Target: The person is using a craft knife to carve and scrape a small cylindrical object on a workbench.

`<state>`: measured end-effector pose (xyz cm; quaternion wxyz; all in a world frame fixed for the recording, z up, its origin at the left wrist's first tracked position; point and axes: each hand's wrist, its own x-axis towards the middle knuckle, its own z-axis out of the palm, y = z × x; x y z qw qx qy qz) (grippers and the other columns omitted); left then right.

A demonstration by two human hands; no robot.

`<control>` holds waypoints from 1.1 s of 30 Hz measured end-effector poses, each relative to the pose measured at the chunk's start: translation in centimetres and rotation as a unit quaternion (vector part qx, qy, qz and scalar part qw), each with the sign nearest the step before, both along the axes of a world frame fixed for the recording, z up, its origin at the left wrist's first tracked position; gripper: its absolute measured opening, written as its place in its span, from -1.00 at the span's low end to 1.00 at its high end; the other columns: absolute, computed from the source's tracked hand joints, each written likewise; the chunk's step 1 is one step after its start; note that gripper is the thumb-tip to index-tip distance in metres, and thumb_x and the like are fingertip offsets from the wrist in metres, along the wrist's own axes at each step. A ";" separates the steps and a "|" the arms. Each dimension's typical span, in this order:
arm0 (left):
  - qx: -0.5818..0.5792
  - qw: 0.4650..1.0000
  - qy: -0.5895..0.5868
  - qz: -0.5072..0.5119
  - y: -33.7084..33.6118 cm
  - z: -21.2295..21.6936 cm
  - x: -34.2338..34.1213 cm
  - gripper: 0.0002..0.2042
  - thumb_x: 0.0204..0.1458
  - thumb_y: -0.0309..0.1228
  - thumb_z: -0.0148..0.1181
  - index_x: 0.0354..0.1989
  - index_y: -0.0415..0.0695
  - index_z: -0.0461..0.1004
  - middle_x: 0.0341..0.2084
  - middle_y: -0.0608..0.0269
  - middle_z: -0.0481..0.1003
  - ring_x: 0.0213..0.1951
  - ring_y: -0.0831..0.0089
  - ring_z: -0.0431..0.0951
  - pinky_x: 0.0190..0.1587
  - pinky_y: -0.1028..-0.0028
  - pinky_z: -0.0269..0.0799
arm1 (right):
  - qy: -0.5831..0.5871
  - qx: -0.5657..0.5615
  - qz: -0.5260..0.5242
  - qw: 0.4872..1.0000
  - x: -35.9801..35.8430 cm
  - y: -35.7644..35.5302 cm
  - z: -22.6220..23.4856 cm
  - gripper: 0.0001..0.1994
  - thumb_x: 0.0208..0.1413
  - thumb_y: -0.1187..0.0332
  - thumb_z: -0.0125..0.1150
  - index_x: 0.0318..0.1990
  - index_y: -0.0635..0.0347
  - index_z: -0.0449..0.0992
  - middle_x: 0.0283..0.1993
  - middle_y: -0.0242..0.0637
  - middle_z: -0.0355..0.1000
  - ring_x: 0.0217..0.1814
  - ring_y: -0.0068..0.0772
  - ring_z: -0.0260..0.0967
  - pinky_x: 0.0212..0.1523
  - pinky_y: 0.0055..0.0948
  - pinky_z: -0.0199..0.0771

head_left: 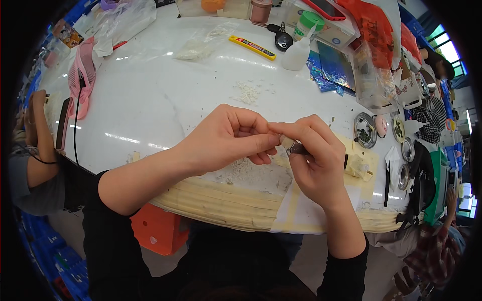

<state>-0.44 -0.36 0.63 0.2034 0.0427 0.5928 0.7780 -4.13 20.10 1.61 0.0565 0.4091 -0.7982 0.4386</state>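
Observation:
My left hand (228, 138) and my right hand (319, 158) meet above the near edge of the white table, fingertips nearly touching. A small pale piece (287, 142) lies between them; its kind is too small to tell. My left thumb and index finger pinch together at its left side. In the curled fingers of my right hand is a short dark metallic piece (299, 149), mostly hidden by the thumb and fingers. Pale crumbs (243, 171) are scattered on the table beneath my hands, and a small heap of white bits (247, 92) lies farther off.
A yellow narrow case (252, 47), car key (283, 41) and white squeeze bottle (297, 54) lie at the back. To the right are a round metal dish (365, 130) with dark bits, and black tweezers (387, 180). A pink mesh pouch (83, 75) is left, near another person's arm (39, 125).

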 end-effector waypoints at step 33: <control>-0.114 0.974 0.169 0.099 0.4 -0.1 0.8 -0.90 0.14 -0.56 0.17 -0.23 -0.31 0.55 -0.37 0.20 0.60 -0.33 0.56 0.62 -0.28 0.61 0.55 | -0.007 -0.078 -0.029 0.997 0.4 -0.2 -0.6 -0.62 -0.21 0.73 0.13 -0.17 0.22 0.60 -0.34 -0.33 0.33 -0.41 -0.57 0.34 -0.44 -0.60 0.39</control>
